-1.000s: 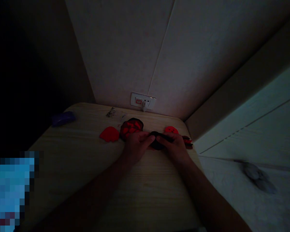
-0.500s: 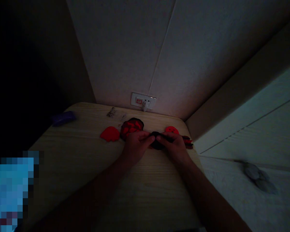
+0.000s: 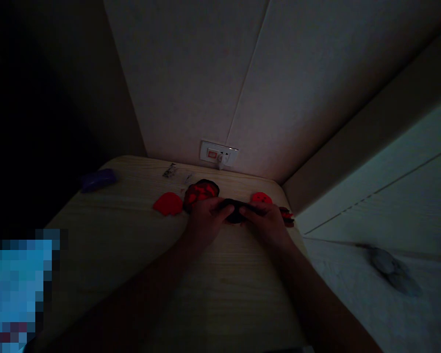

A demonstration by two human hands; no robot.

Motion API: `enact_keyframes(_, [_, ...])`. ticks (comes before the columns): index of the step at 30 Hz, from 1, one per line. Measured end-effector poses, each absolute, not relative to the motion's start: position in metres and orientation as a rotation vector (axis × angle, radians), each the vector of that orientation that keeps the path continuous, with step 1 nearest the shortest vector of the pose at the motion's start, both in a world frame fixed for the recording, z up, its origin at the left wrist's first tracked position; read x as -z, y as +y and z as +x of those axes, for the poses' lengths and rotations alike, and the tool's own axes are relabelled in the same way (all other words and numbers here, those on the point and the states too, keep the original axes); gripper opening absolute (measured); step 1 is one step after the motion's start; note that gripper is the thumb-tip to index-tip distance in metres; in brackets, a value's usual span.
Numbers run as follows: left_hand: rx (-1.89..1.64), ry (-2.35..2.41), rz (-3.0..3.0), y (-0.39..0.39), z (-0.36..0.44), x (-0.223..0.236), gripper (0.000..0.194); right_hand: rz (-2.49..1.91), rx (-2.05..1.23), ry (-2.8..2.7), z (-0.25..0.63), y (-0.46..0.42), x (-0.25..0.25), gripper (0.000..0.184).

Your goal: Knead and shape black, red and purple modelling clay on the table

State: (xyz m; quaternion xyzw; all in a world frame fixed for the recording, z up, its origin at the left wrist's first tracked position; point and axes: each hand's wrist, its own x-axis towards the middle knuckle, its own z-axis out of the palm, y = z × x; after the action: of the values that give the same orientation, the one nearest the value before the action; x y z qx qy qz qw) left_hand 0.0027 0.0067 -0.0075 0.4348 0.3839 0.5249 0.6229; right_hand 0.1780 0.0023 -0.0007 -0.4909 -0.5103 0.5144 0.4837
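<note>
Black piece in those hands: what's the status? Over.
Left hand, right hand: both gripping. Black piece: held between them, partly hidden by fingers. Close by left hand: red-and-black round piece.

"See all of the black piece [image 3: 236, 217]?"
"No, lose parts behind the left hand [image 3: 205, 220] and right hand [image 3: 267, 221]."
"And the round red-and-black piece [image 3: 200, 191]?"
"Only see part, past the left hand. Can't identify the blurred grey object [image 3: 389, 269]."

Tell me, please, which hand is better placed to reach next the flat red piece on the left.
Probably the left hand: it is nearer the flat red piece than the right hand. Both hold the flat black piece, so it must first let go.
</note>
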Motion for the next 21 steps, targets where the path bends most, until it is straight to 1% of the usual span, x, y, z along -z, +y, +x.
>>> enact_keyframes(3, [-1.193,0.886,0.982,0.0067,0.0032,0.0063,0.032,-1.207,-1.246,-1.260,0.1772,0.0013,-0.0030,0.021])
enact_keyframes(9, [-1.180,0.924,1.078,0.0053,0.0012,0.0065,0.027,-1.169,-1.317,-1.215,0.1727,0.0008,-0.0075,0.025])
enact_keyframes(13, [-1.174,0.931,1.076,0.0063,0.0002,0.0097,0.028,-1.189,-1.261,-1.283,0.1752,0.0005,-0.0078,0.020])
enact_keyframes(21, [-1.116,0.877,1.038,0.0039,0.0047,0.0059,0.031,-1.191,-1.278,-1.245,0.1738,0.0007,-0.0030,0.029])
